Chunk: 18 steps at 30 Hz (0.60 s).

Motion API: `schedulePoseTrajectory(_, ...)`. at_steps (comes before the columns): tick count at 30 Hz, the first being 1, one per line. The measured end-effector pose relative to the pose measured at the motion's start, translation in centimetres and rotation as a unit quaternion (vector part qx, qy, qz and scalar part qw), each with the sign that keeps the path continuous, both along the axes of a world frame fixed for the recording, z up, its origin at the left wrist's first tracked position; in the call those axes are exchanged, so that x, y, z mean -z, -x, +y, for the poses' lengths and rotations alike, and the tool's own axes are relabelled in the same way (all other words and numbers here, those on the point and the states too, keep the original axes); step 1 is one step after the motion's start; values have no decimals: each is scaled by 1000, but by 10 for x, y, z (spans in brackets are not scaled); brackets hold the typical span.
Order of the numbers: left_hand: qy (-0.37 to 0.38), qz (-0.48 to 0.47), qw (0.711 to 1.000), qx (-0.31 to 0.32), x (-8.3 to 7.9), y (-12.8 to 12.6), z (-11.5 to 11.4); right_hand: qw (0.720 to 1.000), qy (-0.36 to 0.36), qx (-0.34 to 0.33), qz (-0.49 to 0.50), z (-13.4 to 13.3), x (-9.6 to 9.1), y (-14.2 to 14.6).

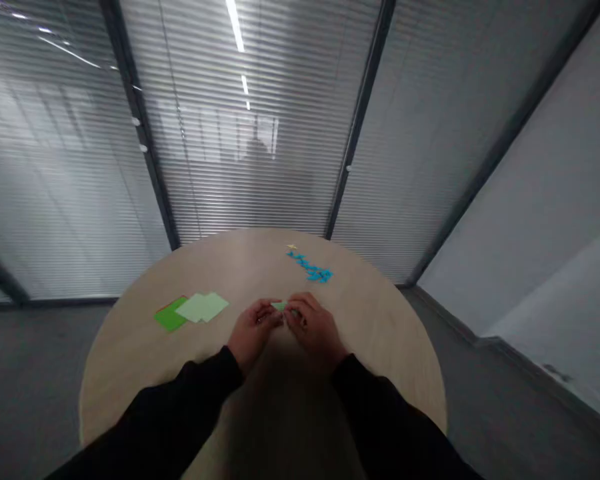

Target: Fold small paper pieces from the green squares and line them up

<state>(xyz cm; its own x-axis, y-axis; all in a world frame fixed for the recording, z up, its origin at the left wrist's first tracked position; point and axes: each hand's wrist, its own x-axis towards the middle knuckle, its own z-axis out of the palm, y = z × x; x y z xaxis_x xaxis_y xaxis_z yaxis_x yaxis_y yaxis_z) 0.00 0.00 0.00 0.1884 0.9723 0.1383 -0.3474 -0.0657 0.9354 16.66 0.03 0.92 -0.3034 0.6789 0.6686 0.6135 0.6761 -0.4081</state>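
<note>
Between my two hands is a small piece of light green paper [279, 305], mostly covered by my fingers. It looks folded, but its exact shape is hidden. My left hand [254, 328] is curled with its fingertips at the paper's left side. On the other side, my right hand [314, 327] pinches the paper between thumb and fingers. Both hands are low over the round wooden table [380, 333], near its middle.
Light green paper sheets [202, 307] overlap a brighter green sheet [170, 317] to the left. Beyond my right hand lie several small blue folded pieces [319, 274] in a trail, with a yellow piece [292, 247] at the far end. Blinds [260, 167] hang behind the table.
</note>
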Motion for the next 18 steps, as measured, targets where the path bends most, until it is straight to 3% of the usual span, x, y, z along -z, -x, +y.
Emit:
schedulePoseTrajectory(11,-13,1,999,-31,0,-1,1,986,66,13,154,-6,-1,11)
schedulePoseTrajectory(18,20,-17,999,-37,-2,1,-2,961,168,59,210,-7,2,13)
